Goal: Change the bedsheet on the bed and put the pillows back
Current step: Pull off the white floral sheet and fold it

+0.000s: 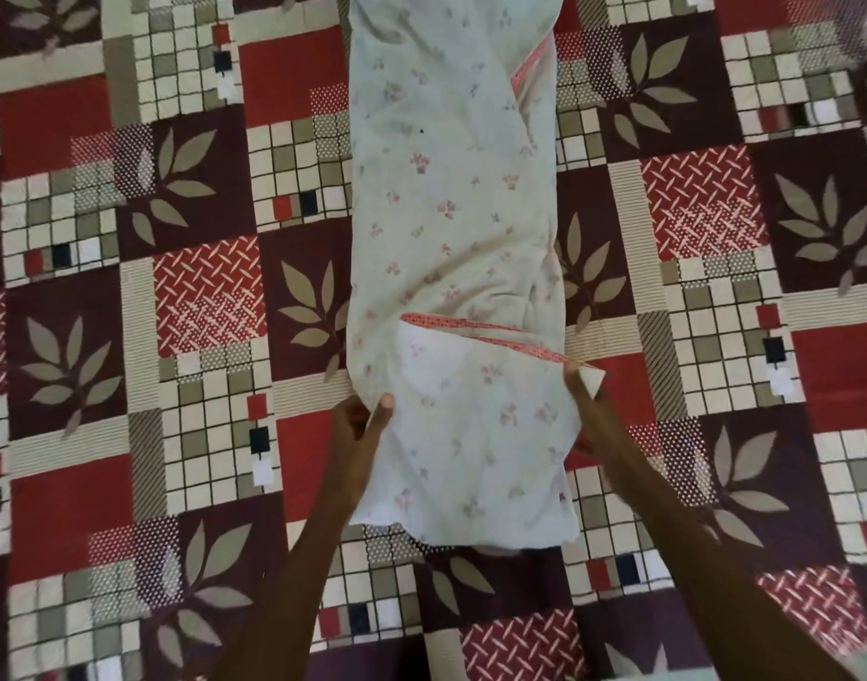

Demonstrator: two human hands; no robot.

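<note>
The left hand [362,421] pinches the near left edge of the pale floral cloth [451,228], thumb on top, fingers tucked under; the right hand [581,393] pinches the cloth's near right corner, a small white tip poking past the fingertips; both forearms reach in from the bottom. Around them spreads the patchwork bedsheet [141,336], maroon, red and cream squares with grey leaf prints, lying flat; nothing else sits on it. The cloth lies as a long folded strip down the middle of the bedsheet, wrinkled, pale green with faint pink sprigs; a red-patterned hem [485,334] crosses it near the hands.
</note>
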